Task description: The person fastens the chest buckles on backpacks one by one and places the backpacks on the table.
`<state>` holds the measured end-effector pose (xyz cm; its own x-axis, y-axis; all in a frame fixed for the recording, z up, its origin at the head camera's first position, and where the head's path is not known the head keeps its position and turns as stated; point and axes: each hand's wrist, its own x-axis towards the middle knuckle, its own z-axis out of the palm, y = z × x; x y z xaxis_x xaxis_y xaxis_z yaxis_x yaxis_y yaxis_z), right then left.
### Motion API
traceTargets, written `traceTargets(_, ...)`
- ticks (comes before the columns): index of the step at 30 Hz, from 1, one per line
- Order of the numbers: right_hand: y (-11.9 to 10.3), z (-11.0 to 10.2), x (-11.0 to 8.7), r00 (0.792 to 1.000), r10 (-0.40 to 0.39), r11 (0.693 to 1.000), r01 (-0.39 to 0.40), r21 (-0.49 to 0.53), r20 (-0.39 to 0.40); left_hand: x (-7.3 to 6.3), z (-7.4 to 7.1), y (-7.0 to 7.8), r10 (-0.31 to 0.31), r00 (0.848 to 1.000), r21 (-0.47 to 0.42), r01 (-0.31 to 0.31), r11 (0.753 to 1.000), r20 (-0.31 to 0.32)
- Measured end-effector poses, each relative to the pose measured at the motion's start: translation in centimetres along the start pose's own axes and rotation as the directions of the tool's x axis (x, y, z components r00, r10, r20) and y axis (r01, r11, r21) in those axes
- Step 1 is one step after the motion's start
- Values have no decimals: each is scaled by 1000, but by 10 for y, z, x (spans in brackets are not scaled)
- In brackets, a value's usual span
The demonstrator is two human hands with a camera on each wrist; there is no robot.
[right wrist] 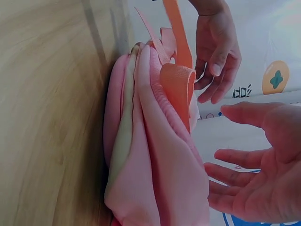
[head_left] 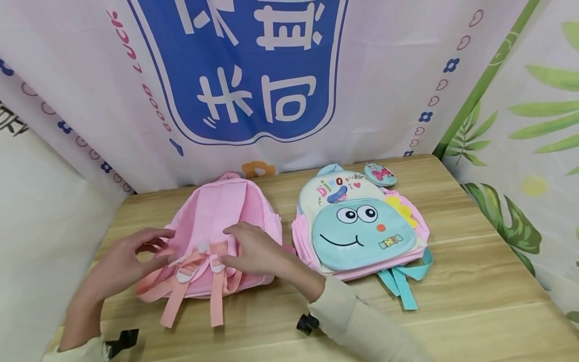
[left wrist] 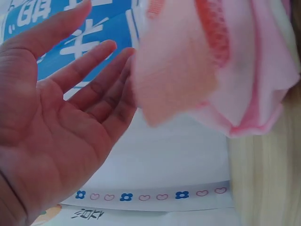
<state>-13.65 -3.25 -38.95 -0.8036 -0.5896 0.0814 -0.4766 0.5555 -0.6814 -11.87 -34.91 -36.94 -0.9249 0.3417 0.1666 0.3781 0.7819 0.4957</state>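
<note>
A pink child's backpack (head_left: 220,201) lies on the table with its shoulder straps facing up. Its salmon straps (head_left: 217,301) hang toward the front edge past white buckles. My left hand (head_left: 128,259) is at the pack's left side, fingers loosely bent and spread from the thumb. In the left wrist view a blurred salmon strap (left wrist: 174,70) overlaps the fingertips. Over the pack's right half is my right hand (head_left: 258,246), close to the straps. In the right wrist view that hand (right wrist: 263,174) has extended fingers right at the pack's side (right wrist: 160,150), holding nothing.
To the right lies a second backpack (head_left: 357,236), face up, with a blue dinosaur face, teal straps (head_left: 404,281) and a small round pouch (head_left: 380,174). A printed curtain (head_left: 375,75) hangs behind the wooden table (head_left: 475,281).
</note>
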Motion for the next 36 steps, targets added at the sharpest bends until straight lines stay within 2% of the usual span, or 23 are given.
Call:
traceTargets(3, -4, 3, 6, 1000, 26, 1000, -26, 12, -6, -3, -3, 4, 6, 1000, -8, -6, 1000, 1)
traceTargets(7, -7, 6, 11, 999, 54, 999, -54, -4, -10, -2, -2, 6, -18, 998, -50, 21, 999, 60)
traceTargets(11, -7, 14, 19, 1000, -7, 1000, 7, -2, 1, -2, -1, 1, -68, 990, -69, 77, 995, 121)
traceTargets(15, -4, 24, 30, 998, -65, 998, 65, -21, 8, -2, 0, -8, -87, 982, -81, 101, 992, 165)
traceTargets(23, -1, 35, 42, 996, -85, 992, 84, -95, -5, -2, 6, -22, -105, 970, -92, 128, 987, 217)
traceTargets(28, 0, 42, 46, 996, -88, 987, 83, -137, -28, 0, 11, -23, -97, 964, -76, 119, 990, 247)
traceTargets(36, 0, 55, 47, 989, -99, 970, 71, -233, -113, 2, 14, -22, -31, 968, -84, 53, 995, 250)
